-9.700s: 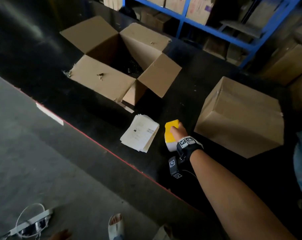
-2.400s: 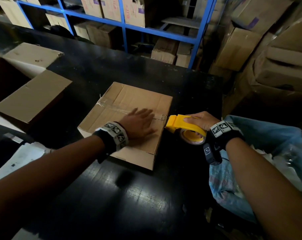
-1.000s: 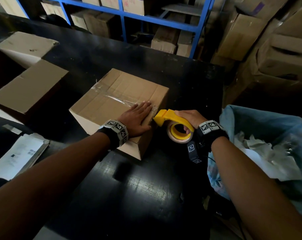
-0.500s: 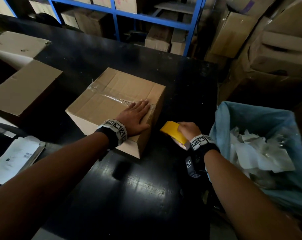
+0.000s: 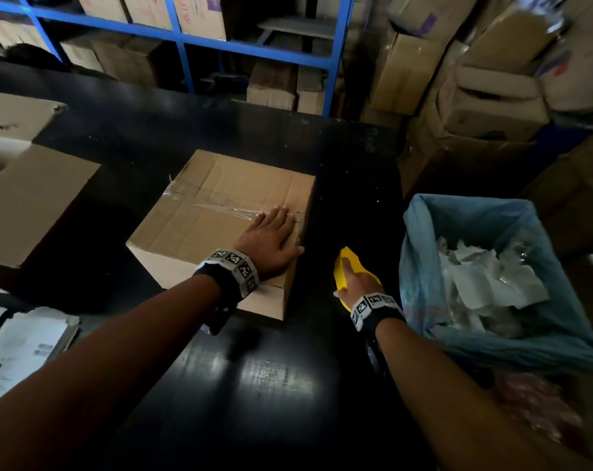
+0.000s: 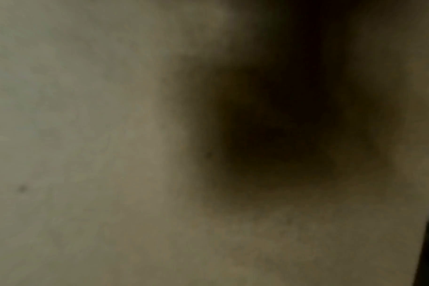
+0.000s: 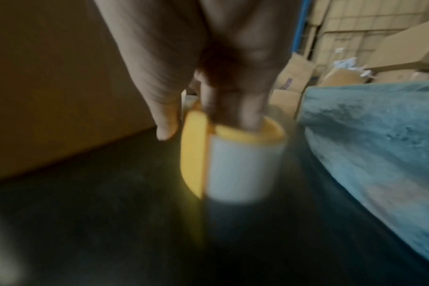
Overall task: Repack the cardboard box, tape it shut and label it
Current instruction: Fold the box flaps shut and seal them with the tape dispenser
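Observation:
A closed cardboard box [image 5: 220,212] sits on the black table [image 5: 254,375], with clear tape running along its top seam. My left hand [image 5: 271,239] lies flat on the box's near right corner, fingers straight, pressing the tape end down. The left wrist view is filled by blurred cardboard [image 6: 86,154]. To the right of the box, my right hand [image 5: 354,283] grips the yellow tape dispenser [image 5: 346,266] low over the table. In the right wrist view its fingers are hooked inside the dispenser [image 7: 196,154], which carries a white tape roll [image 7: 243,170].
A blue-lined bin [image 5: 492,338] of crumpled paper stands close on the right. An open cardboard box [image 5: 26,198] sits at the left, and a stack of papers [image 5: 20,345] lies at the near left. Blue shelving [image 5: 186,39] and stacked boxes fill the back.
My right hand has pulled the tape dispenser away from the box's right edge, down and toward me. My left hand has stayed pressed on the box top.

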A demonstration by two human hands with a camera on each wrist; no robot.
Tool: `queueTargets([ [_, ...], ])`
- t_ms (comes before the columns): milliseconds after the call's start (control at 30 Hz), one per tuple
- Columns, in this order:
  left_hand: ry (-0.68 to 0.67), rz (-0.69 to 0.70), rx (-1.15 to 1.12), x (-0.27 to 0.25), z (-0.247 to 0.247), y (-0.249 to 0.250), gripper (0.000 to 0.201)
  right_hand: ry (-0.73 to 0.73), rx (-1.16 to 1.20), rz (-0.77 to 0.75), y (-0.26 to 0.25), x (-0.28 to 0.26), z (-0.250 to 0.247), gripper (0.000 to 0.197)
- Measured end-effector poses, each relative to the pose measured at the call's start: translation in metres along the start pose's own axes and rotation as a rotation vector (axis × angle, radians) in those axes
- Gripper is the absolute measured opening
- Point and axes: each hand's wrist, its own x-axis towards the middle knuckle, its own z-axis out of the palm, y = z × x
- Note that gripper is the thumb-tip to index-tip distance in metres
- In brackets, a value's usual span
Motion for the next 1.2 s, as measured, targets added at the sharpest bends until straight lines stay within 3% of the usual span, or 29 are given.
queueTargets([
  [100, -0.008, 0.035, -0.167, 0.0, -0.01, -0.012, 0.089, 0.117, 0.088, 0.066, -0.021, 0.001, -0.025, 0.045],
  [200, -0.049, 0.1, -0.06, -0.005, -0.017, -0.033, 0.068, 0.278, 0.316, 0.011, -0.054, 0.005, -0.058, 0.043],
  [300, -0.088, 0.086, 0.024, -0.01, -0.025, -0.056, 0.052, 0.343, 0.485, -0.021, -0.085, 0.008, -0.086, 0.04],
  [433, -0.102, -0.034, 0.088, -0.017, -0.048, -0.109, 0.049, 0.311, 0.551, 0.037, -0.126, 0.015, -0.093, 0.033],
  [567, -0.086, -0.121, 0.216, -0.02, -0.058, -0.157, 0.052, 0.259, 0.489, 0.173, -0.149, 0.019, -0.091, 0.046],
  [667, -0.102, -0.093, 0.199, -0.026, -0.05, -0.168, 0.055, 0.212, 0.409, 0.214, -0.158, 0.018, -0.087, 0.061],
  [833, -0.04, -0.093, 0.226, -0.031, -0.043, -0.168, 0.057, 0.177, 0.381, 0.228, -0.156, 0.023, -0.088, 0.062],
  [1033, -0.053, -0.011, 0.284, -0.049, -0.043, -0.17, 0.058, 0.116, 0.198, 0.142, -0.153, 0.02, -0.092, 0.058],
  [1133, -0.069, 0.039, 0.298, -0.051, -0.052, -0.178, 0.053, 0.134, 0.001, -0.071, -0.16, 0.018, -0.096, 0.052],
  [1200, -0.088, 0.072, 0.304, -0.049, -0.056, -0.182, 0.052, 0.029, -0.101, -0.236, -0.17, 0.013, -0.099, 0.055],
])
